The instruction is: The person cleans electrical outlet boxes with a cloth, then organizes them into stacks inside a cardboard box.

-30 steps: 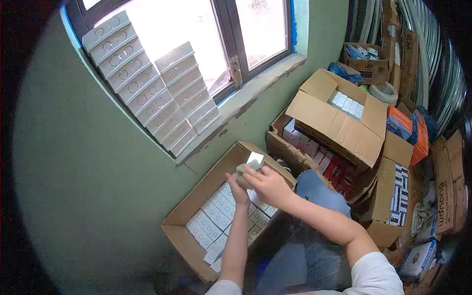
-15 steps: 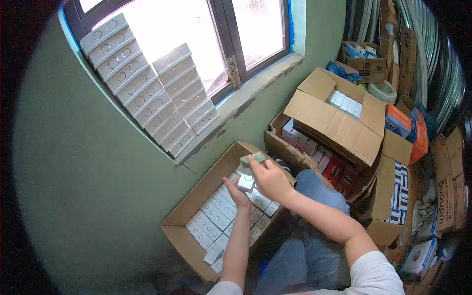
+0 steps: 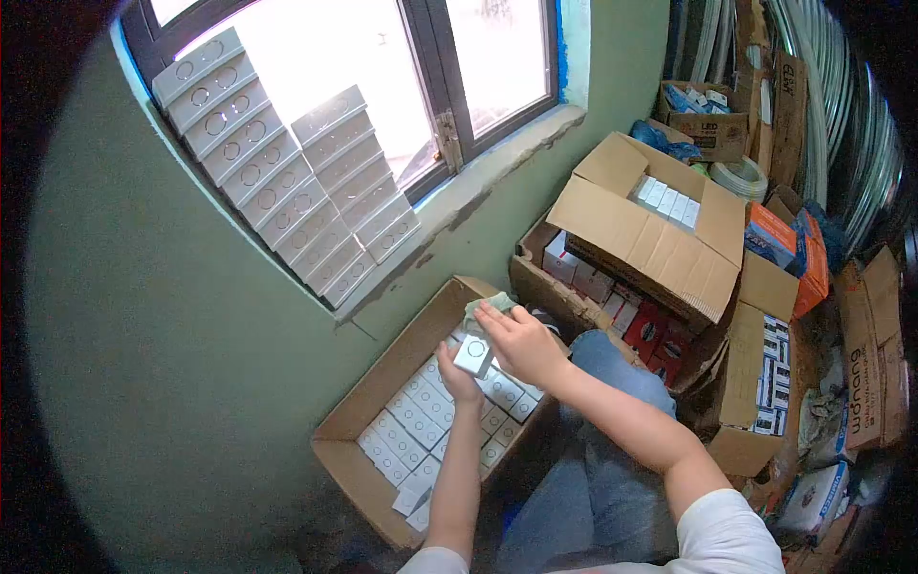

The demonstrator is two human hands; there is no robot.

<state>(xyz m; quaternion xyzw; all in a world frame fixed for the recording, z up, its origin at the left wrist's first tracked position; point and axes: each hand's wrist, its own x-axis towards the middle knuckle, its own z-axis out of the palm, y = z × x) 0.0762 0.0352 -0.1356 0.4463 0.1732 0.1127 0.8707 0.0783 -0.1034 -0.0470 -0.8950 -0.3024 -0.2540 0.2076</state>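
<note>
My left hand (image 3: 460,375) is closed around a white plastic electrical box (image 3: 474,353) with a round outline on its face. My right hand (image 3: 522,348) presses a pale green cloth (image 3: 485,307) against the far end of that box, its fingers laid over the cloth. Just below both hands stands an open cardboard box (image 3: 337,430) holding rows of similar white boxes (image 3: 418,413). A few of these lie tilted at its near end. Part of the contents is hidden by my left forearm.
Two stacks of white boxes (image 3: 256,158) lean on the windowsill (image 3: 449,225). To my right, an open carton (image 3: 660,249) sits on another cardboard box with red packages (image 3: 650,330). Beyond my knee is a carton of small packs (image 3: 776,368). Coiled conduit (image 3: 832,105) hangs at far right.
The white box in my left hand has turned so more of its round-marked face shows. My right hand's fingers have flattened over the cloth. The camera view has shifted slightly.
</note>
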